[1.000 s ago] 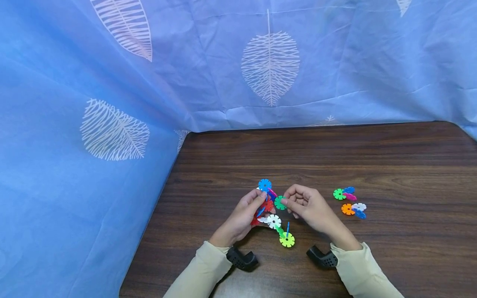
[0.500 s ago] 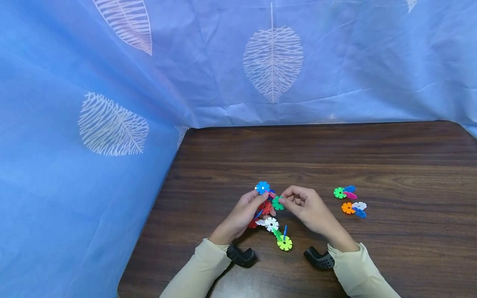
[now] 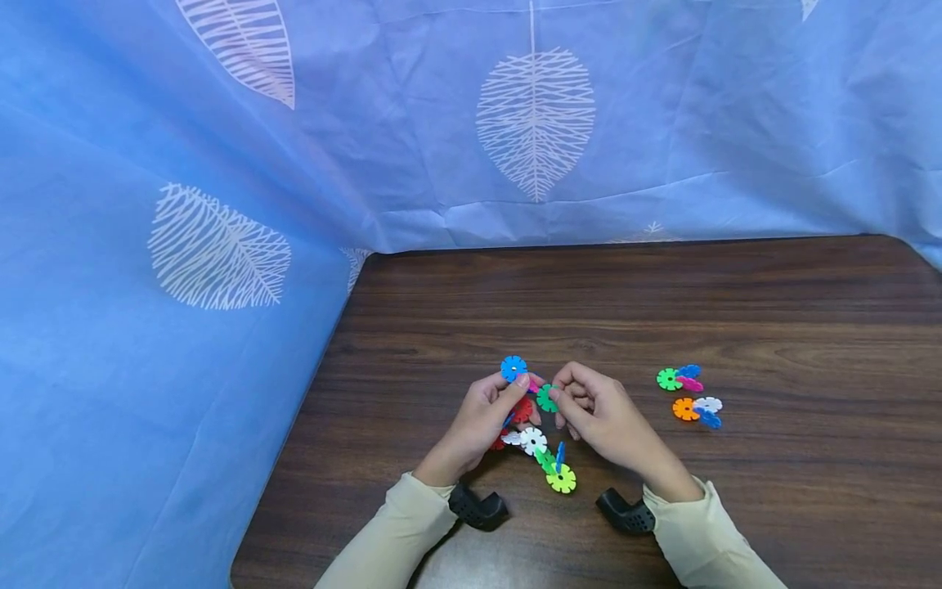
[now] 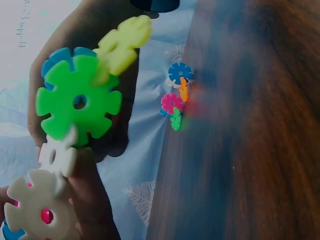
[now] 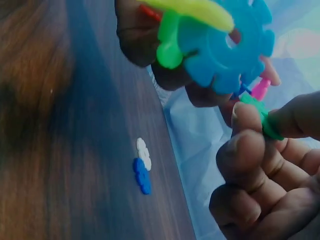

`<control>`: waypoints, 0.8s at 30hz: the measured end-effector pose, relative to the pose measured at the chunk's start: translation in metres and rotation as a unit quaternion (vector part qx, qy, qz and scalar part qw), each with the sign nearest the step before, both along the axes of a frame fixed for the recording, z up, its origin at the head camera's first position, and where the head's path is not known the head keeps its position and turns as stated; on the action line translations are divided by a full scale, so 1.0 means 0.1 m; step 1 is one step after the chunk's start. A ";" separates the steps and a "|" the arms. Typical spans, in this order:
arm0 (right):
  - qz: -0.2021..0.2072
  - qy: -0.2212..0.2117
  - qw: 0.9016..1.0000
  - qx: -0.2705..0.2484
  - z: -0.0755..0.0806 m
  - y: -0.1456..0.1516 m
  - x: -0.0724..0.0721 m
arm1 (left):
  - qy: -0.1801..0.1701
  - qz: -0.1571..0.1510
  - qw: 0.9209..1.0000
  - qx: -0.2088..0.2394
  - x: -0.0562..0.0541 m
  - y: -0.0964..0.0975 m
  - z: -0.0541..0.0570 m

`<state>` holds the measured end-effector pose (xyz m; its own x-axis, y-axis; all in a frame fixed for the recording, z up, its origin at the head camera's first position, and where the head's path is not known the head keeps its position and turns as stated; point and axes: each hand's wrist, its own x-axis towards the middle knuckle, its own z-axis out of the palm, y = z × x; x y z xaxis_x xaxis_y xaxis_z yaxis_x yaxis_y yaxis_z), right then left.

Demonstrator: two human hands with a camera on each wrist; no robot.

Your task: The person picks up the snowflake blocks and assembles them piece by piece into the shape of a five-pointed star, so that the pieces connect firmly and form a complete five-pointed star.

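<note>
A branching chain of slotted plastic discs hangs from my left hand [image 3: 471, 421], which grips it between thumb and fingers. At its top is a blue disc [image 3: 513, 368]; a white disc [image 3: 533, 442] and a yellow disc [image 3: 562, 478] sit lower, with a bright green disc [image 4: 60, 107] between them. Red discs [image 3: 522, 411] are partly covered by the left fingers. My right hand [image 3: 607, 421] pinches a darker green disc [image 3: 547, 398] by its edge. In the right wrist view that disc meets the chain beside a pink disc [image 5: 260, 89].
Two small joined clusters lie to the right on the brown wooden table [image 3: 773, 327]. One has a green disc [image 3: 668, 379] with blue and pink, the other an orange disc [image 3: 685, 409] with white and blue. A blue leaf-print curtain [image 3: 412, 147] borders the table's back and left.
Both hands and the disc chain have shifted slightly left in the head view. The right hand keeps its pinch on the green disc; the clusters on the table stay put.
</note>
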<state>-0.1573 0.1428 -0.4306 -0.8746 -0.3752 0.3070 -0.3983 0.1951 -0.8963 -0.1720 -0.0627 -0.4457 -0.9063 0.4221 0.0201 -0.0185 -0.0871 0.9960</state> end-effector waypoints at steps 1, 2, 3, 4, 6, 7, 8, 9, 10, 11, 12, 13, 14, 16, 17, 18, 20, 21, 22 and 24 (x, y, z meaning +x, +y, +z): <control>0.003 -0.005 1.000 -0.005 0.01 0.00 0.00 | 0.004 -0.002 1.000 0.004 0.00 0.00 -0.01; 0.004 -0.008 1.000 -0.007 0.01 0.00 0.00 | 0.006 -0.003 1.000 0.009 -0.01 0.00 -0.01; 0.002 -0.009 1.000 -0.008 0.02 0.00 0.00 | 0.008 -0.004 1.000 0.015 -0.01 0.00 -0.01; -0.001 -0.010 1.000 -0.008 0.02 -0.01 0.01 | 0.009 -0.004 1.000 0.021 -0.01 0.00 -0.01; -0.008 -0.011 1.000 -0.006 0.03 -0.01 0.01 | 0.011 -0.002 1.000 0.028 -0.01 0.00 -0.02; -0.011 -0.011 1.000 -0.004 0.03 -0.01 0.01 | 0.010 -0.001 0.999 0.030 -0.01 0.01 -0.02; -0.014 -0.011 1.000 -0.001 0.02 -0.01 0.01 | 0.009 0.000 0.999 0.032 -0.01 0.01 -0.03; -0.017 -0.008 1.000 0.002 0.02 -0.01 0.01 | 0.008 0.001 0.999 0.032 -0.01 0.01 -0.03; -0.021 -0.005 1.000 0.005 0.02 -0.01 0.01 | 0.008 0.002 0.999 0.032 -0.01 0.01 -0.03; -0.024 0.000 1.000 0.008 0.01 -0.01 0.01 | 0.008 0.003 0.999 0.032 -0.01 0.01 -0.04; -0.028 0.004 1.000 0.010 0.01 -0.01 0.01 | 0.008 0.002 0.999 0.032 -0.01 0.02 -0.04; -0.032 0.009 0.999 0.011 0.00 -0.01 0.01 | 0.009 0.001 0.999 0.032 -0.01 0.02 -0.04; -0.035 0.013 0.999 0.010 0.00 -0.02 0.01 | 0.010 0.000 0.999 0.033 -0.01 0.02 -0.04; -0.044 0.014 0.999 0.005 0.00 -0.04 0.01 | 0.012 -0.001 0.999 0.035 -0.01 0.03 -0.04; -0.049 0.010 0.999 -0.001 0.00 -0.05 0.02 | 0.012 -0.002 0.999 0.037 0.00 0.03 -0.04; -0.054 0.006 0.998 -0.007 0.00 -0.06 0.02 | 0.011 -0.003 0.999 0.038 0.00 0.03 -0.04; -0.065 -0.002 0.998 -0.018 0.01 -0.08 0.03 | 0.008 -0.002 0.999 0.042 0.02 0.03 -0.03; -0.069 -0.006 0.997 -0.022 0.01 -0.09 0.03 | 0.006 -0.002 0.999 0.043 0.02 0.03 -0.03; -0.072 -0.009 0.997 -0.026 0.01 -0.10 0.04 | 0.004 -0.002 0.999 0.044 0.03 0.04 -0.03; -0.077 -0.008 0.997 -0.030 0.01 -0.10 0.03 | 0.002 -0.001 0.999 0.043 0.03 0.04 -0.03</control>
<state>-0.1538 0.1331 -0.4295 -0.9258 -0.2168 0.3096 -0.3523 0.1984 -0.9146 -0.1685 -0.0585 -0.4487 -0.9056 0.4199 0.0597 -0.0151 -0.1728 0.9848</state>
